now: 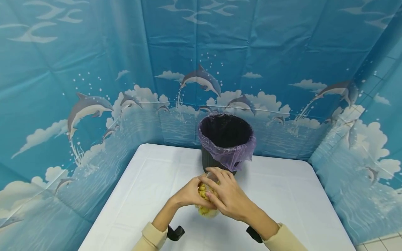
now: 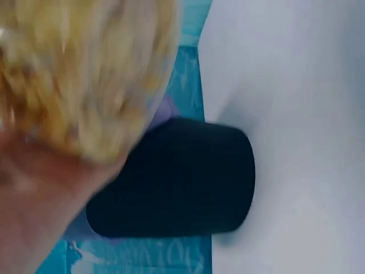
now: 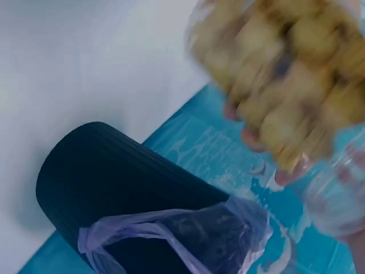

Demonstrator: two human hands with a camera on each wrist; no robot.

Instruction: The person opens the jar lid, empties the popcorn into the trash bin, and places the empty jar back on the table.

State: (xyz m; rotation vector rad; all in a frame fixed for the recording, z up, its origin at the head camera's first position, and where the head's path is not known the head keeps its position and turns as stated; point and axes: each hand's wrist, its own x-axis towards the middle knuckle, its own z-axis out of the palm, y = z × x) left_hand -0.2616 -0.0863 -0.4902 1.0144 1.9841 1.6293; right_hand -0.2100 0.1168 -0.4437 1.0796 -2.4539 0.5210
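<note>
A clear plastic jar [image 1: 207,211] full of yellow-brown lumpy pieces is held above the table in front of the bin. My left hand [image 1: 190,193] grips it around its side; its fingertips [image 3: 251,138] show behind the jar in the right wrist view. My right hand [image 1: 230,195] reaches over the jar's upper end, with fingers curled around a clear round lid [image 3: 336,200]. Whether the lid sits on the jar or is apart from it, I cannot tell. Blur hides what the pieces are, though the jar [image 2: 85,68] fills the left wrist view's upper corner.
Just beyond the hands stands a dark bin [image 1: 208,158], lined with a purple bag [image 1: 230,155] folded over its rim. It stands on a white-covered table [image 1: 166,167]. Blue dolphin-print curtains [image 1: 125,104] enclose the table's back and sides.
</note>
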